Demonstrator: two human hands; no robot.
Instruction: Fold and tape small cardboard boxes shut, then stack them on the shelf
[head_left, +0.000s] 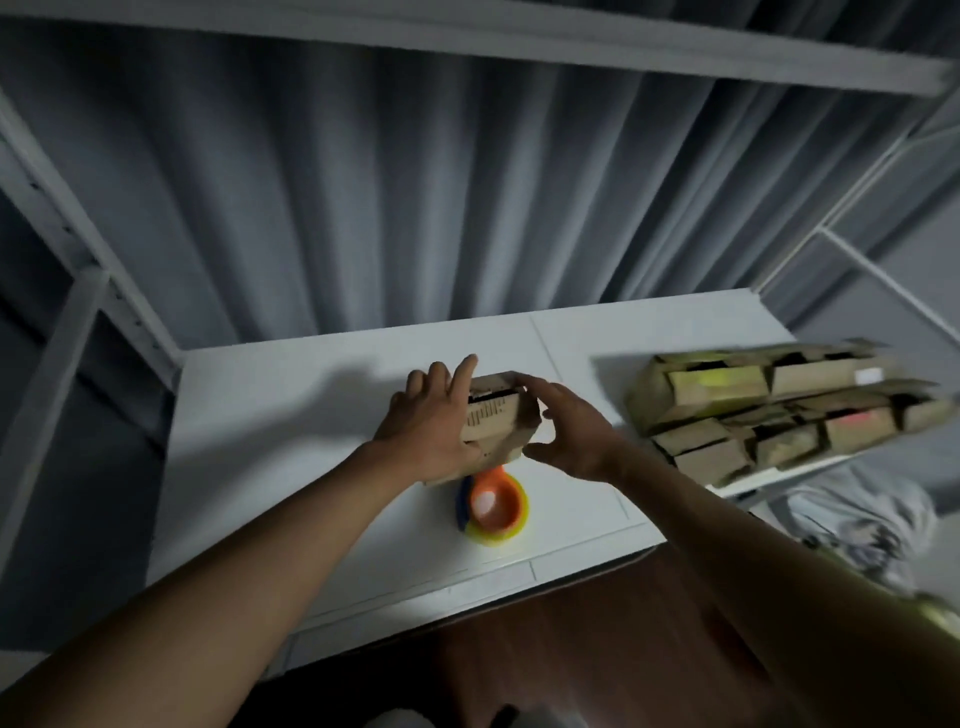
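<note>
A small brown cardboard box (496, 418) with a printed barcode sits between both hands over the white shelf board (291, 410). My left hand (431, 421) grips its left side, fingers reaching over the top edge. My right hand (569, 426) holds the right side, thumb under the lower corner and fingers on the top. Just below the box, a stack of tape rolls (493, 506) in orange, yellow and blue lies on the board, partly hidden by the box.
A pile of several cardboard boxes (779, 410) in rows stands at the right end of the board. Grey curtains hang behind the white metal rack (88, 291). Dark wooden floor lies below the front edge, with a light bundle at the lower right.
</note>
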